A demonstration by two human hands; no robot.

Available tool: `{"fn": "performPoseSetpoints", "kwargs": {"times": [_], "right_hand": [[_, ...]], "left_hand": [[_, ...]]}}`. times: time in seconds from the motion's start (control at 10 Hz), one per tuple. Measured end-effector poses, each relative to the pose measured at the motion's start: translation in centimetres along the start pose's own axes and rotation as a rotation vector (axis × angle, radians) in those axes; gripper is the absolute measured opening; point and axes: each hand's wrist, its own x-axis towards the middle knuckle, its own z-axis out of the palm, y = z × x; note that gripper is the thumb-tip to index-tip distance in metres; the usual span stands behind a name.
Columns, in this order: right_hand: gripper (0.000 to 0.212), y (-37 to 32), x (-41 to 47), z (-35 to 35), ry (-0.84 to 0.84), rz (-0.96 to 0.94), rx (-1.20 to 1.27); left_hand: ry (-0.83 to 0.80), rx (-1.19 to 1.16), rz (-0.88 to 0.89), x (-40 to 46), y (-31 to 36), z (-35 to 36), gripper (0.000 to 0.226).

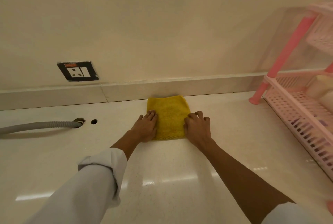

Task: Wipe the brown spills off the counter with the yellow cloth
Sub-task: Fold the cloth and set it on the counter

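Note:
The yellow cloth (170, 114) lies folded flat on the cream counter (162, 169), its far edge against the low backsplash ledge. My left hand (146, 127) rests palm down on the cloth's left edge with fingers straight. My right hand (198, 127) presses on the cloth's right edge with its fingers curled. No brown spills show on the counter around the cloth; whatever is under the cloth is hidden.
A pink plastic rack (302, 101) stands at the right on the counter. At the left a grey corrugated hose (41, 126) runs into a hole in the counter, beside a smaller hole (94, 121). A wall socket (77, 71) sits above the ledge.

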Motion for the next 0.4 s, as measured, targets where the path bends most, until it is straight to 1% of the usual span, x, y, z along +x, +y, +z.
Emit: {"fn": "performPoseSetpoints", "kwargs": {"times": [0.2,0.3,0.4], "right_hand": [[0.037,-0.6,-0.7,-1.3,-0.059,0.016,-0.004],[0.041,-1.2,-1.4,-1.9,-0.032,0.016,0.007],[0.044,-2.3,-2.3,-2.9,0.021,-0.006,0.024]], "left_hand": [[0.073,-0.042,0.040,-1.8,-0.1,-1.6,0.061],[0.103,-0.074,0.020,-3.6,-0.3,-1.8,0.059],[0.193,-0.058,-0.006,-5.8,-0.3,-2.4,0.058]]}}
